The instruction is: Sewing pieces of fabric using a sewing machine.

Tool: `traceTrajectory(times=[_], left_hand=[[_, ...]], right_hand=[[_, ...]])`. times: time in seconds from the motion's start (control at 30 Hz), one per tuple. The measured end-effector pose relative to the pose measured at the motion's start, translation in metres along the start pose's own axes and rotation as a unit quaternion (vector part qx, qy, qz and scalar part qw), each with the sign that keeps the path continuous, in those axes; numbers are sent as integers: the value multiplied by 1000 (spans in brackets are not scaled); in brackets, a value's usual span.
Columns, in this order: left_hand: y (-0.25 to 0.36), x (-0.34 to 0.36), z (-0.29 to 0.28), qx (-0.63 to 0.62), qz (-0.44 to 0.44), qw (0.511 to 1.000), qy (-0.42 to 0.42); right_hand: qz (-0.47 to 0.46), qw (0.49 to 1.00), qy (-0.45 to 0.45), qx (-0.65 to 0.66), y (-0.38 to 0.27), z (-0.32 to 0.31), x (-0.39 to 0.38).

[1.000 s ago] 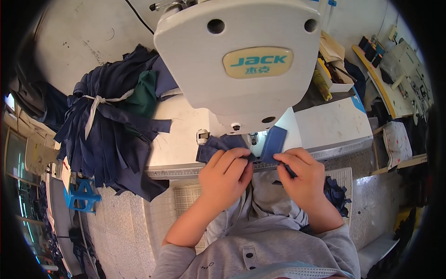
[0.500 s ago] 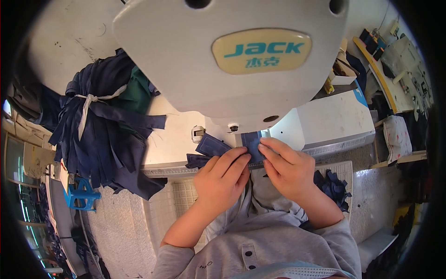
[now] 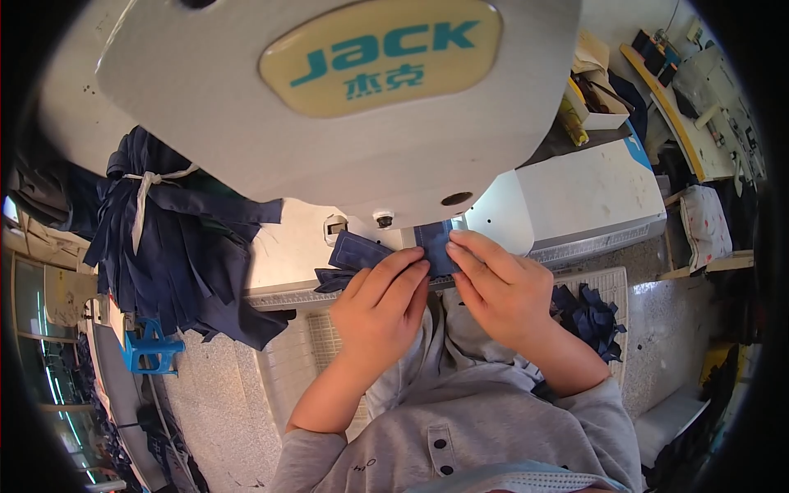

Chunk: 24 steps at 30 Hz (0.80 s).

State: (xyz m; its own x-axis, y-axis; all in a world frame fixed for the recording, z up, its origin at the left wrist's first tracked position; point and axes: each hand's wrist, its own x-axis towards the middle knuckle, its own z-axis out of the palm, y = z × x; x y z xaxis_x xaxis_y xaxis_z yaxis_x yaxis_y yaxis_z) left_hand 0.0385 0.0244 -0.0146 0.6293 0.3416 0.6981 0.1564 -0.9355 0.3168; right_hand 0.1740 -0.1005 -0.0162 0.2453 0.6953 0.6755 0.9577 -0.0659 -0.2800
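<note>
My left hand has its fingers bent and pressed onto a dark blue cloth strip with pale stitching. From the other side, my right hand pinches the strip's right edge between thumb and fingers. The cloth lies under the white head of a sewing machine, beside a small lamp-lit area. The needle is hidden from this view. Just left of my left fingers, a folded dark blue stitched piece rests on the white table, its end hanging at the front edge.
A large bundle of navy strips tied with white cord hangs over the table's left side. Dark scraps lie in a pale tray below right. A blue stool stands lower left; an open box sits behind right.
The view has shifted, so the machine head looks larger and farther left. Both hands keep their hold on the strip, which sits slightly farther in under the machine head.
</note>
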Motion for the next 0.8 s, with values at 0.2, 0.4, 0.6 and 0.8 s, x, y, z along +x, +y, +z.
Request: traceTrajectory(times=[0.2, 0.4, 0.6, 0.8], left_hand=[[0, -1, 1, -2, 8, 1000, 9], [1, 1, 0, -5, 4, 1000, 8], [1, 2, 0, -1, 4, 1000, 6], [2, 3, 0, -3, 7, 1000, 4]], right_hand=[[-3, 1000, -4, 13, 4, 1, -2], [3, 1000, -11, 12, 2, -3, 1], [5, 1000, -19, 14, 3, -4, 2], [2, 1000, -15, 16, 4, -4, 1]])
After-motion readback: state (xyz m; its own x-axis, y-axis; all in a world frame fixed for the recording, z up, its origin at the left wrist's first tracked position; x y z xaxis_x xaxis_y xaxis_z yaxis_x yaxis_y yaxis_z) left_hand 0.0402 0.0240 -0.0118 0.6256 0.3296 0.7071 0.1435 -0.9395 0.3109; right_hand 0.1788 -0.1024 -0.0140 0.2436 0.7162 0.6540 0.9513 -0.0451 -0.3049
